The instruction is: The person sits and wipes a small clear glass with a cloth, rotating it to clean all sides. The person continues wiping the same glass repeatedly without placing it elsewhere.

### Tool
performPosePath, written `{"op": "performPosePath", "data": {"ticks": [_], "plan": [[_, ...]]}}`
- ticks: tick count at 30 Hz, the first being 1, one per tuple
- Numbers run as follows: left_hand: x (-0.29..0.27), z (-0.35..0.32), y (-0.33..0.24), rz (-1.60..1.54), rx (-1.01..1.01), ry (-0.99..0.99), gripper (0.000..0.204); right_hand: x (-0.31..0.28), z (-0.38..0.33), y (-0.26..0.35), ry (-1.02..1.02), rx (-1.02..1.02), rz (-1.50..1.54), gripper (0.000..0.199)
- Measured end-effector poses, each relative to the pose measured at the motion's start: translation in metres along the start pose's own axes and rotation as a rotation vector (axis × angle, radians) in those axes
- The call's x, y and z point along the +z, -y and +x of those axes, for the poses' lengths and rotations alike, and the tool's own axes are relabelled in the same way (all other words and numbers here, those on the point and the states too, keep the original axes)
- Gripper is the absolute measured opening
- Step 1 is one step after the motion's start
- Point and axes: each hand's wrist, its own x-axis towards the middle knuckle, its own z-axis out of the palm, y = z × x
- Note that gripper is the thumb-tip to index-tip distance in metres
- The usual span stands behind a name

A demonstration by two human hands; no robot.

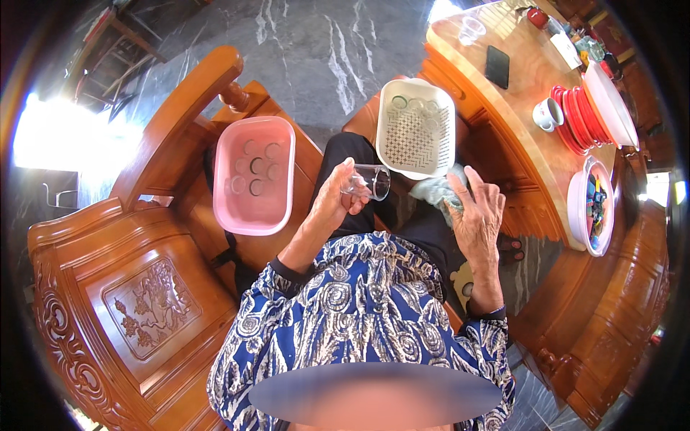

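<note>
My left hand (341, 191) is wrapped round a clear drinking glass (371, 182), tilted on its side with its rim toward the right. In my right hand (476, 210) is a pale grey-green cloth (434, 191), pinched under the thumb and hanging beside my knee, apart from the glass. A white perforated basket (392, 147) just beyond my hands holds several clear glasses (417, 106) at its far end. On the seat to my left, a pink plastic basin (225, 176) has several more glasses (256, 165) standing in it.
A carved wooden chair (151, 302) is at my left. The wooden table (474, 72) on the right bears a dark phone (497, 67), a white mug (547, 115), stacked red plates (575, 118) and a pale tub (577, 208) of small coloured items.
</note>
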Motion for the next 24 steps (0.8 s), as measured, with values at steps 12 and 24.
{"op": "performPosePath", "data": {"ticks": [12, 24], "plan": [[0.009, -0.007, -0.002, 0.034, -0.002, -0.034, 0.05, 0.032, 0.015, -0.009, 0.118, 0.71, 2.312, 0.048], [0.015, -0.007, 0.005, 0.049, -0.109, 0.0, 0.053, 0.041, 0.014, 0.042, 0.111, 0.169, 0.949, 0.053]]}}
